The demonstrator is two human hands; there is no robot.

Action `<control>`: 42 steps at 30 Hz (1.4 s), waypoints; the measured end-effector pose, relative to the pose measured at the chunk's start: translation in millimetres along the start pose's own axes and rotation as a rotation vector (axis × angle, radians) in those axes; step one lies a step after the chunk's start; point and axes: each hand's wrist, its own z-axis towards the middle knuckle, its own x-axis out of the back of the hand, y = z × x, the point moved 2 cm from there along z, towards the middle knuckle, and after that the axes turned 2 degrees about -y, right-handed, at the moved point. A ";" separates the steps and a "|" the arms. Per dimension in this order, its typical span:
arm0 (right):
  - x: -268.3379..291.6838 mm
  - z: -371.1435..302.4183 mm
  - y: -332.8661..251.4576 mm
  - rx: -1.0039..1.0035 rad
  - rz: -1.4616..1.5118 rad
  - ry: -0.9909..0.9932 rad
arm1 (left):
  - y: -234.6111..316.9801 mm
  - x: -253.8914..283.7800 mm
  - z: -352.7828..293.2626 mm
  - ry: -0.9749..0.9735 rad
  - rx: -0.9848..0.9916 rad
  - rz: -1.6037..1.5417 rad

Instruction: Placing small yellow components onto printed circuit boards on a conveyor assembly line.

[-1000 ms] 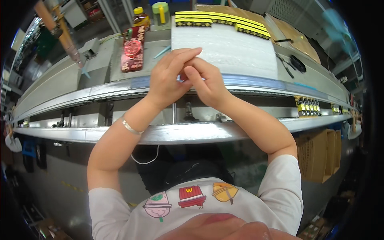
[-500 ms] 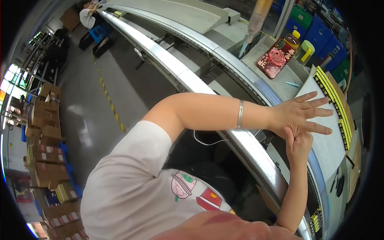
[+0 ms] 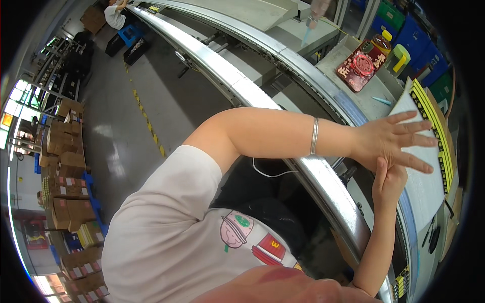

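Observation:
My left arm, with silver bangles (image 3: 315, 136) at the wrist, reaches across the metal rail (image 3: 323, 184). Its hand, my left hand (image 3: 394, 141), is held palm down with the fingers spread. From below, my right hand (image 3: 392, 184) is closed around the thumb side of my left hand, its own thumb pressing near the wrist. The left thumb is hidden in that grasp. Both hands are over a white sheet (image 3: 418, 194) edged with yellow-and-black strips (image 3: 439, 139).
Beyond the hands, a tray (image 3: 328, 63) holds a dark red box (image 3: 358, 68), a yellow-capped bottle (image 3: 382, 43) and a jug (image 3: 399, 59) with a yellow handle. Black-handled tools (image 3: 433, 238) lie at right. Far off, a person (image 3: 115, 17) sits by the line. Cartons (image 3: 68, 187) are stacked at left.
The view has shifted slightly, so the hands and bench appear a little further right. My right hand keeps the same hold, and the left fingers stay spread.

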 end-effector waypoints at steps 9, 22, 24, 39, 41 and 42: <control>4.7 34.8 -17.2 -0.089 0.721 0.374 | 11.5 -11.0 -4.8 -0.214 -0.128 0.582; 9.1 29.2 -20.6 -0.288 1.027 0.325 | 19.3 -8.8 -3.5 -0.156 -0.074 0.531; 10.3 28.7 -20.8 -0.301 0.997 0.286 | 19.5 -7.1 -3.5 -0.164 -0.083 0.538; 13.7 25.2 -25.8 -0.301 0.918 0.385 | 27.2 -3.8 0.5 -0.119 -0.058 0.469; 13.0 25.0 -25.5 -0.319 0.928 0.399 | 27.9 -4.4 0.1 -0.111 -0.050 0.463; 13.4 26.9 -28.7 -0.246 0.865 0.454 | 27.1 -4.7 -1.0 -0.077 -0.077 0.504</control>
